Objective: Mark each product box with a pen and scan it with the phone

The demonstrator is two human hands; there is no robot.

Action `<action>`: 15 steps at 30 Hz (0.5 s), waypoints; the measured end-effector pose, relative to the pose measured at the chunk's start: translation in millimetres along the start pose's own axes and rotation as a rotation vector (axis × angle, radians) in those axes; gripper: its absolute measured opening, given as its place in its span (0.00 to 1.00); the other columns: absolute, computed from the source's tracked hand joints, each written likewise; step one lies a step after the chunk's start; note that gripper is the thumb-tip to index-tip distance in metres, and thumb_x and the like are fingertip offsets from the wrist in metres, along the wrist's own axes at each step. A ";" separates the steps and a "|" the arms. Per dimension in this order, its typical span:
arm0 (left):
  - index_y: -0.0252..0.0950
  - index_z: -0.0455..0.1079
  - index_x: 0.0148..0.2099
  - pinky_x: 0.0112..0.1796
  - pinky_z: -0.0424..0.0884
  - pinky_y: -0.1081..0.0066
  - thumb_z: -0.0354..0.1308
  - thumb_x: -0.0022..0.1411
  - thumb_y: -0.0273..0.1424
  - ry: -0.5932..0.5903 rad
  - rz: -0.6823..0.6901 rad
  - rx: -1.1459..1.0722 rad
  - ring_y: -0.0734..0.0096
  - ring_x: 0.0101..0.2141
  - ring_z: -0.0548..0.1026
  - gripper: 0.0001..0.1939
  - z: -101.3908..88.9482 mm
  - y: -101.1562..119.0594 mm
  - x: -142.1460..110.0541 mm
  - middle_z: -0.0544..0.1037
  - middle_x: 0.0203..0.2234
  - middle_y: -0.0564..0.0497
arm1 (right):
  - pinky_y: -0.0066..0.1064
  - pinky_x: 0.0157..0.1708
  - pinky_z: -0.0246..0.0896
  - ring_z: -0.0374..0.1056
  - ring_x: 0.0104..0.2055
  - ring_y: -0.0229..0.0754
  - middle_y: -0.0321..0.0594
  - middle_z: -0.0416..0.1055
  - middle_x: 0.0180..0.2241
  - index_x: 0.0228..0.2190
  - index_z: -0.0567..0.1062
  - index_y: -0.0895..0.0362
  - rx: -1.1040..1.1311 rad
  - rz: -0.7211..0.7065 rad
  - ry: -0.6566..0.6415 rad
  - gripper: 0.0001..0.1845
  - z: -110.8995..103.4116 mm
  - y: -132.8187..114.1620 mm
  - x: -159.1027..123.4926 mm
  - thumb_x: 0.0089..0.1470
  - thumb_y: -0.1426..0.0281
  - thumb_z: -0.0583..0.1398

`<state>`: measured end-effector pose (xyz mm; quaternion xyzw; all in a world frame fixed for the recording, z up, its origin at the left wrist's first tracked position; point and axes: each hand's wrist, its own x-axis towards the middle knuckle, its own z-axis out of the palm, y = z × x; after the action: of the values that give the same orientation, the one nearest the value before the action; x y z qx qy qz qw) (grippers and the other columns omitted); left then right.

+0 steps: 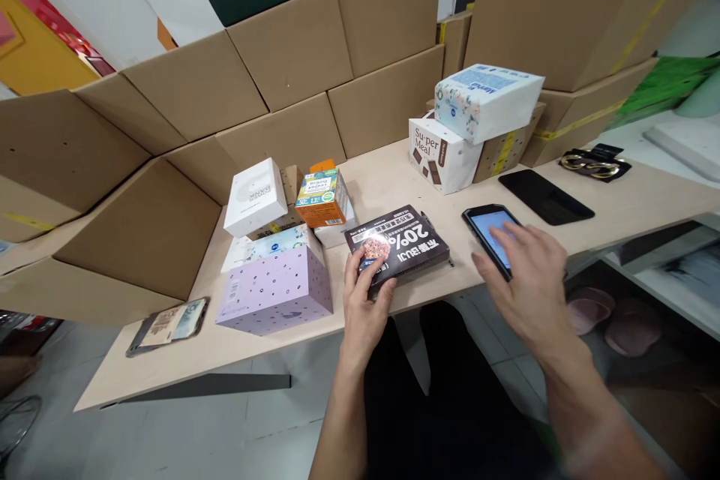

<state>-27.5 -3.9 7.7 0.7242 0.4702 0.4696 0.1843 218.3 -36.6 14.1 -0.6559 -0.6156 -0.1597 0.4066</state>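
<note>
My left hand (365, 304) grips the near left corner of a dark flat box (413, 244) with white "20%" print, fingers over its top and thumb at its near side. The box lies on the table, its print upside down to me. Over a black-edged phone (484, 226) with a lit screen hovers my right hand (526, 277), fingers apart. Its fingertips are at the screen; whether they touch it I cannot tell. A dark flat slab (547, 196) like a second phone lies just beyond.
Several boxes stand left on the table (191, 382): a lilac box (275, 289), a white box (256, 199), an orange box (322, 199). A tissue pack (488, 101) tops a "Su-per Meal" box (442, 157). Cardboard boxes (281, 60) wall the back. Gold-coloured chain links (593, 163) lie right.
</note>
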 end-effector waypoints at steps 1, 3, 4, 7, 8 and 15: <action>0.47 0.72 0.59 0.65 0.62 0.53 0.61 0.67 0.35 0.001 0.003 -0.004 0.56 0.65 0.64 0.18 0.2 -0.2 0.1 0.65 0.65 0.47 | 0.61 0.62 0.56 0.57 0.65 0.64 0.59 0.70 0.56 0.57 0.70 0.62 0.051 -0.041 -0.037 0.27 3.0 -8.8 3.5 0.64 0.57 0.55; 0.48 0.72 0.59 0.65 0.63 0.54 0.61 0.67 0.35 0.006 0.007 -0.015 0.57 0.65 0.65 0.18 0.5 -0.6 0.1 0.65 0.65 0.47 | 0.61 0.63 0.56 0.54 0.66 0.65 0.58 0.73 0.55 0.57 0.71 0.63 0.124 -0.097 -0.139 0.27 11.1 -25.9 8.9 0.65 0.57 0.54; 0.47 0.72 0.59 0.64 0.63 0.55 0.61 0.67 0.35 0.014 0.008 -0.022 0.58 0.64 0.65 0.18 0.7 -0.7 0.0 0.65 0.65 0.47 | 0.62 0.63 0.56 0.54 0.67 0.65 0.58 0.73 0.55 0.56 0.72 0.64 0.154 -0.110 -0.184 0.27 15.1 -33.1 11.0 0.66 0.57 0.53; 0.46 0.74 0.57 0.63 0.65 0.56 0.61 0.67 0.35 0.082 0.003 -0.061 0.58 0.63 0.67 0.17 1.2 -1.9 -0.8 0.67 0.64 0.46 | 0.58 0.63 0.60 0.59 0.66 0.60 0.55 0.71 0.58 0.56 0.72 0.61 0.278 -0.096 -0.237 0.24 19.8 -46.2 16.5 0.67 0.60 0.52; 0.45 0.74 0.56 0.63 0.66 0.56 0.61 0.67 0.36 0.129 -0.005 -0.082 0.58 0.63 0.68 0.16 1.3 -2.5 -1.3 0.68 0.63 0.45 | 0.56 0.62 0.62 0.61 0.65 0.57 0.54 0.70 0.60 0.58 0.70 0.59 0.332 -0.091 -0.242 0.24 17.9 -47.9 18.7 0.67 0.61 0.53; 0.39 0.73 0.54 0.61 0.67 0.57 0.59 0.68 0.37 0.408 -0.012 -0.262 0.58 0.61 0.71 0.14 3.1 -5.2 -4.2 0.74 0.58 0.42 | 0.54 0.65 0.59 0.51 0.70 0.54 0.50 0.51 0.70 0.68 0.53 0.51 0.401 -0.463 -0.305 0.38 -5.2 -51.0 34.7 0.61 0.77 0.57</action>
<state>-28.0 -4.4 0.4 0.5814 0.4370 0.6620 0.1810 178.7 -21.4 59.2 -0.4221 -0.8210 -0.0239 0.3837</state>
